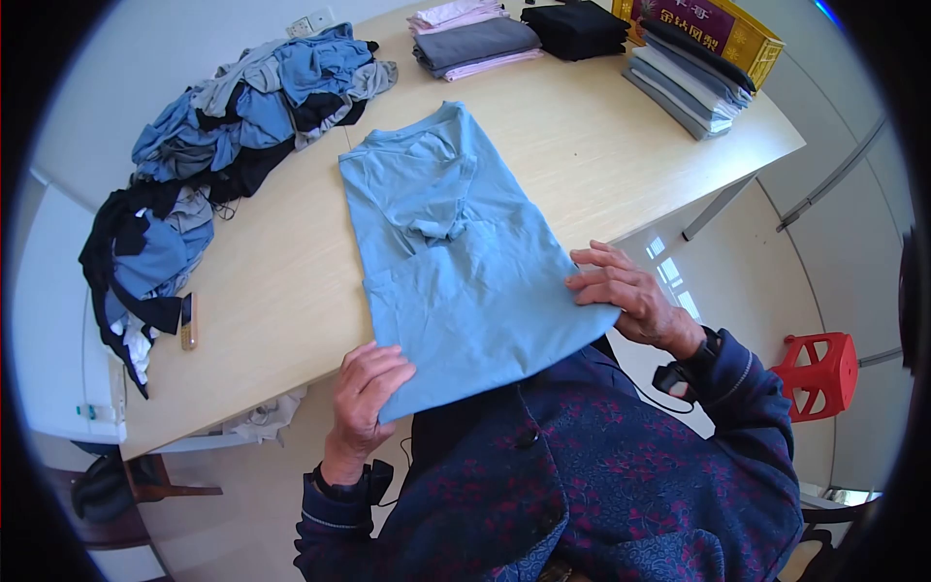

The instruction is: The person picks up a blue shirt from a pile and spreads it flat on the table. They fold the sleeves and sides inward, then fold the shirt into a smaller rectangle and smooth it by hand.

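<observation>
Blue shirt (485, 291) stretches away from between our hands. Its far part lies on the counter (281, 281), which spreads ahead of them; its near end juts past the counter's edge, over our lap. Ahead and leftward of our hands sprawls a heap of tangled clothes (257, 112). Well beyond them sit a grey-and-pink stack (475, 48) and a black stack (577, 29); farther right, a grey-and-white stack (684, 82) rests beside a yellow box (766, 48). Off to the right of our right hand stands a red stool (819, 373).

Our left hand (364, 398) grasps the near-left corner, and our right hand (630, 296) grasps the right edge near the other corner; we cannot see our thumbs. We do best to pull lightly and evenly, keep both corners level, and smooth the creases around the turned-in sleeve (446, 230) without dragging the far end askew. A phone (188, 322) lies on the counter, left of our left hand.
</observation>
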A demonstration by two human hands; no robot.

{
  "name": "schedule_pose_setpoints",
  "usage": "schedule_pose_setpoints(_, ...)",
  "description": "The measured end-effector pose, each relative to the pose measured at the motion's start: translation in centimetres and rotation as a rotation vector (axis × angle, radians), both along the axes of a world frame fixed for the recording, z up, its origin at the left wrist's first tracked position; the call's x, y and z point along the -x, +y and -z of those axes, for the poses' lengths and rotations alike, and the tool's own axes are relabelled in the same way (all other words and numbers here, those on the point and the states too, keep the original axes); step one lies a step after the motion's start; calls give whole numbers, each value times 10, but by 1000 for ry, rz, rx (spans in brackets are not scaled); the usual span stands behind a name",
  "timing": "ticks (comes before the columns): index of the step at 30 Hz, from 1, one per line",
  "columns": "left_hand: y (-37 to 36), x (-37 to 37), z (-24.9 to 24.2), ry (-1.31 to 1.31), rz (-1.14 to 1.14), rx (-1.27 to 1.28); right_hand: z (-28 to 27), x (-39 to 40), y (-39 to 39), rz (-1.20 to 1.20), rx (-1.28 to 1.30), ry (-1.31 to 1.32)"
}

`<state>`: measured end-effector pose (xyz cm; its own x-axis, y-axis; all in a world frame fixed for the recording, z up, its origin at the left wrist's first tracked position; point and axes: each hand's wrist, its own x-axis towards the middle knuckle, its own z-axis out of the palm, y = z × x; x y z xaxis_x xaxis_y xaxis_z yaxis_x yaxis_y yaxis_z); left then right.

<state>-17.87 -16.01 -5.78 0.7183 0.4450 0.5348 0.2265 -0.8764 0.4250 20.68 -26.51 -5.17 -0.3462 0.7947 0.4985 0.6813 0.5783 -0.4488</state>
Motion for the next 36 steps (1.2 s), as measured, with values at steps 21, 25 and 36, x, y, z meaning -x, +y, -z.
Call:
schedule_pose_setpoints(21,86,-12,-63,-157,-170,990,-58,9,65,216,461,571)
schedule_pose_setpoints(25,149,-40,-54,-253,-163,1231,-53,-3,132,231,588,706)
schedule_pose_setpoints(36,268,-76,34,-50,-316,1408,29,-35,256,348,887,679)
